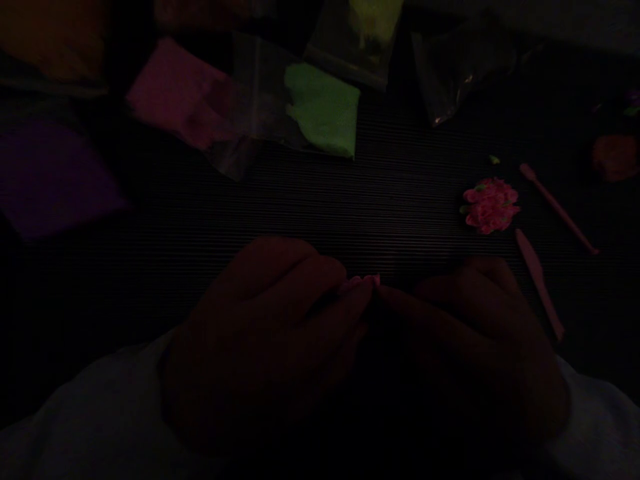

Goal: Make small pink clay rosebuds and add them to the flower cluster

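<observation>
The scene is very dark. My left hand [270, 327] is closed, pinching a small ruffled piece of pink clay [357, 283] between thumb and forefinger. From the other side my right hand [480, 327], fingers curled, has its fingertips at the right end of that clay and appears to pinch it. Beyond my right hand lies a pink clay flower cluster [491, 207] with small green leaf bits at its edges. To its right are two pink modelling tools, a knife-shaped one [539, 283] and a thin one [559, 208].
Along the back lie bags of coloured clay: purple [57, 177], orange [55, 40], pink [175, 90], green [325, 110] and yellow [375, 23]. A clear bag [450, 80] lies farther right. A small green bit [494, 160] and a reddish lump [615, 158] rest on the dark ridged table [400, 180].
</observation>
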`<state>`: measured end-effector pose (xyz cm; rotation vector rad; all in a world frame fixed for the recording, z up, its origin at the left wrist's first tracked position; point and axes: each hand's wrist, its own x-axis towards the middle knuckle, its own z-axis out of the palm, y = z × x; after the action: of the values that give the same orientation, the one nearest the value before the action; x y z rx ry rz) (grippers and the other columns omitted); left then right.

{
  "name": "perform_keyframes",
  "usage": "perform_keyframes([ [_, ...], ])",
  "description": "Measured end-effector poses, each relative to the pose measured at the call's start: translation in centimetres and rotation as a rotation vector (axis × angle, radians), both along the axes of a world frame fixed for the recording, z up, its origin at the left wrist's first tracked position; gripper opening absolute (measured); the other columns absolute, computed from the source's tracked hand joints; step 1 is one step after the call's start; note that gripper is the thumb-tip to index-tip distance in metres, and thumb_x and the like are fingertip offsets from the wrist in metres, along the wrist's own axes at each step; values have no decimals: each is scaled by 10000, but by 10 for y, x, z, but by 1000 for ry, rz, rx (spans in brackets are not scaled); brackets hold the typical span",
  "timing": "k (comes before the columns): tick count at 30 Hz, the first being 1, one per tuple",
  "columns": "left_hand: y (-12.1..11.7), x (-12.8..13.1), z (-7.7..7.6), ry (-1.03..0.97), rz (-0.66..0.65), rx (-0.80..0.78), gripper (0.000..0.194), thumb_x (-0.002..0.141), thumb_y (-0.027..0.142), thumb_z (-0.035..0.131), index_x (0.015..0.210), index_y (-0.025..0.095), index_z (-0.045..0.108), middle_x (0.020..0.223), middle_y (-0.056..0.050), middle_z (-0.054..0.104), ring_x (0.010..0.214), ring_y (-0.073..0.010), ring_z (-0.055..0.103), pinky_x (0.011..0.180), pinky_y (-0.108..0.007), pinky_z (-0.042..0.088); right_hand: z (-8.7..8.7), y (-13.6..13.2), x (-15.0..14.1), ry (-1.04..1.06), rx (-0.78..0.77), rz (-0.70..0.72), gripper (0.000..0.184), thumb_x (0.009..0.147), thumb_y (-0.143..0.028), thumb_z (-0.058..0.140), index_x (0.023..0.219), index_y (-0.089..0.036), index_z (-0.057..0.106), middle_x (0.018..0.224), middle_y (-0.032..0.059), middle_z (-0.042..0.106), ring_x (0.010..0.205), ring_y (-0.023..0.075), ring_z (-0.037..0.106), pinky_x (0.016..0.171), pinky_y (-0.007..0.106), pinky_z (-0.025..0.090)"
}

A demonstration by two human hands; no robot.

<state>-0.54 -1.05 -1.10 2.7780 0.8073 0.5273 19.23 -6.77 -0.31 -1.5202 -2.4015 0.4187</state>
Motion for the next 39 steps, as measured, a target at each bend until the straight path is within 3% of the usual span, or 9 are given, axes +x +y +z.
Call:
perform_keyframes([
  [20,-1,-2,0,-12,-15,6,269,697,222,561,951,137,582,803,-21,547,769,-161,472,697,-340,431,-1,0,0,-14,11,11,334,773,-254,497,1105,-216,510,782,21,555,667,150,440,665,379,335],
  [39,-1,0,-1,-18,13,14,264,694,252,560,954,215,592,773,-7,547,728,-163,488,642,-332,433,0,-2,1,-20,14,-49,301,761,-235,510,1059,-192,533,789,26,541,699,149,424,648,340,352],
])
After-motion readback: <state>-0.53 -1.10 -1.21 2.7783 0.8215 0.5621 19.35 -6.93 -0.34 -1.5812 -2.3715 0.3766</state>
